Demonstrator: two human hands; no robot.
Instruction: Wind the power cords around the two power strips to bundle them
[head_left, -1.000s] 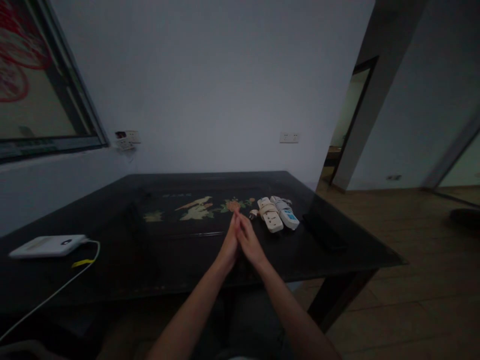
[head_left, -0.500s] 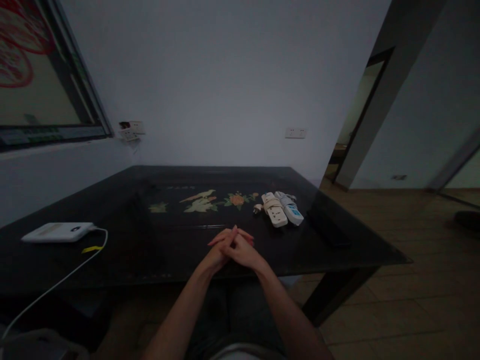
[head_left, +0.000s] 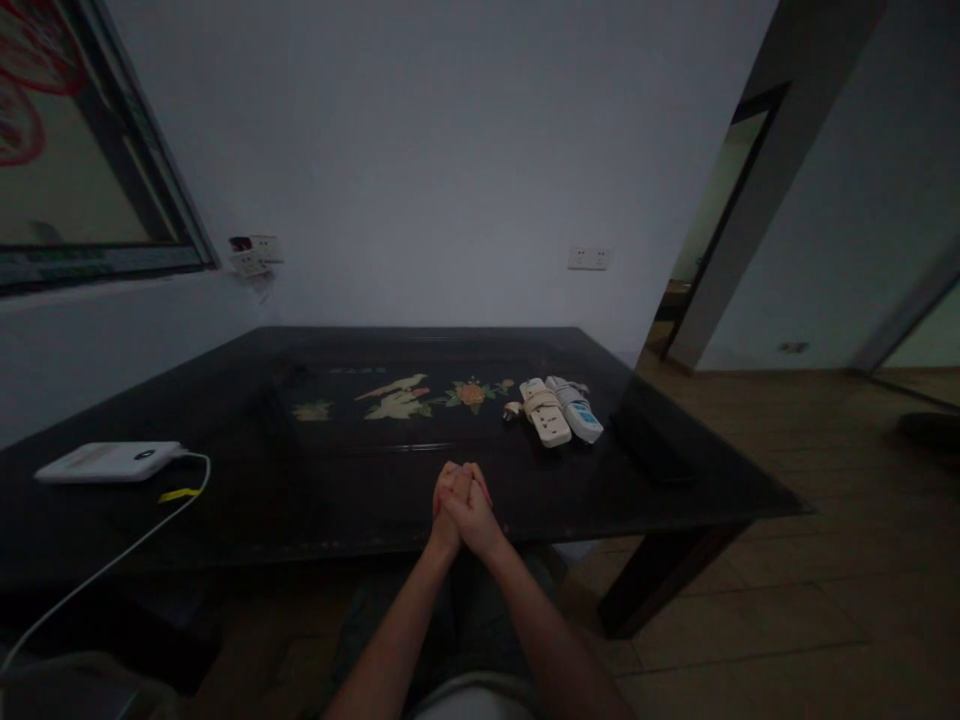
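Observation:
My left hand (head_left: 445,505) and my right hand (head_left: 472,512) are clasped together, fingers interlaced, over the near edge of a dark table (head_left: 360,500). Neither hand holds an object. Farther back on the table, to the right of the hands, lie a cream power strip (head_left: 545,412) and a white power strip with blue labels (head_left: 575,408), side by side with their cords wound round them.
A white flat device (head_left: 109,462) with a white cable (head_left: 112,565) lies at the table's left. A painted flower and bird design (head_left: 405,397) marks the tabletop. A dark flat object (head_left: 651,450) lies at the right edge. Wall sockets (head_left: 588,258) sit behind; wooden floor on the right.
My hands went from palms pressed together with fingers pointing forward to fingers interlaced, and drew back toward the near table edge.

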